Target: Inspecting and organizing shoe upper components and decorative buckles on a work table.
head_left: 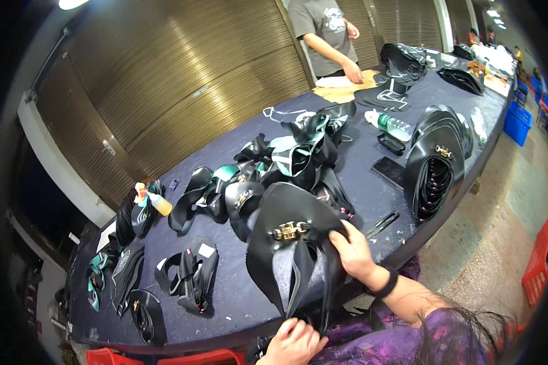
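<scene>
Black shoe upper (266, 216) with gold buckle (291, 231) sat between right fingers (342, 242) clasping its side and left fingers (297, 330) gripping its lower end; beyond them, a bottle (393, 126) lay on the bench (230, 298).

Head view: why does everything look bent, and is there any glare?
In the head view, the table curves along its near edge, likely from the fisheye lens, with black corners; bright streaks glare off the metal shutter; in the same view the black piece between the hands has a soft sheen, while the far right end looks too small for detail.
</scene>
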`<state>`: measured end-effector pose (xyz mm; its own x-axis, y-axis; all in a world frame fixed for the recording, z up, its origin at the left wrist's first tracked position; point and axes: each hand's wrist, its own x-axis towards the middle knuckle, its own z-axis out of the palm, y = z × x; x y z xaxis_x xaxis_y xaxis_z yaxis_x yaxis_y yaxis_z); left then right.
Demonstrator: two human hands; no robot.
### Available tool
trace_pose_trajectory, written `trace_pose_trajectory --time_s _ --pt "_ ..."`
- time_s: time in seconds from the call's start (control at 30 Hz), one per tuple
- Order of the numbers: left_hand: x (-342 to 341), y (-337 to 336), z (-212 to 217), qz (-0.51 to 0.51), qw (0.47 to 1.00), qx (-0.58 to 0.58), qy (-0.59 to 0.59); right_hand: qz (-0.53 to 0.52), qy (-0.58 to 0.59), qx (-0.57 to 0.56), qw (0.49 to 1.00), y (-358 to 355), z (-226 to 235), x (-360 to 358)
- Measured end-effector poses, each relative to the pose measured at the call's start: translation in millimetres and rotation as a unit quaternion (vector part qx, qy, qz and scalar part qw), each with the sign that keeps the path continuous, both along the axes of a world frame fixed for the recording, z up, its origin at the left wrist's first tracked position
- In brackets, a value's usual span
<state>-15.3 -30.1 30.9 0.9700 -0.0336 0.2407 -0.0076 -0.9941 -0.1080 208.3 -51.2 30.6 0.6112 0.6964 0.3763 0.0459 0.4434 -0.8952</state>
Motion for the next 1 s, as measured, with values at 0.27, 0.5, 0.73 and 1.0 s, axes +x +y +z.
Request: trace_pose_trajectory --time_s 0.27,0.5,0.73,1.0 --pt "-4.3 16.7 -5.8 -0.021 0.989 -0.125 0.076 0.089 0.167 -0.159 0.969 0.6 -73.0 -0.6" --pt "19.7 38.3 -1.5 -0.087 0.967 -0.238 0.003 0.018 -0.460 -0.104 0.882 -42.9 8.9 -1.7" --pt "47.4 44.9 -12.7 -0.027 0.979 -0.198 -0.048 0.199 -0.667 -0.174 0.696 -58.6 9.1 -17.4" --pt "62.9 91.9 4.8 -0.126 0.976 -0.180 -0.012 0.230 -0.670 -0.102 0.698 -55.1 -8.5 -7.2"
